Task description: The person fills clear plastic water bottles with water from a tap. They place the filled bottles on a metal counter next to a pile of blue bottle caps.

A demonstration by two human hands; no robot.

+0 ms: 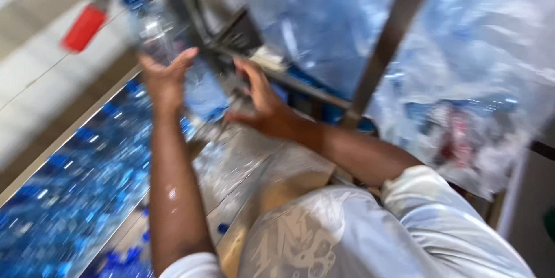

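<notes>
Left hand (165, 78) raised, fingers wrapped around a clear plastic bottle (155, 32) with a blue cap, held upright above the far end of the bottle tray (75, 191). Right hand (263, 104) lowered just beside it, fingers spread apart and curved, resting on or just over clear plastic wrap (231, 156); contact not resolvable through motion blur.

Edges and clearance:
- Tray of blue-capped bottles running along the left, bounded by a pale rail on its outer side.
- Grey metal post (387, 41) slanting down just right of the right hand; a dark shelf edge (295, 81) directly behind both hands.
- Large clear plastic sacks (474, 70) filling the right side, close against the right forearm.
- Open room limited to the narrow gap between tray and post, occupied by both forearms.

Hidden or unclear:
- Whole view smeared by movement; bottle outline and label unreadable.
- Red handle (84, 26) at upper left, its mounting blurred.
- Sack contents indistinct: blue and red shapes only.
- Lower edge blocked by white shirt (347, 232).
</notes>
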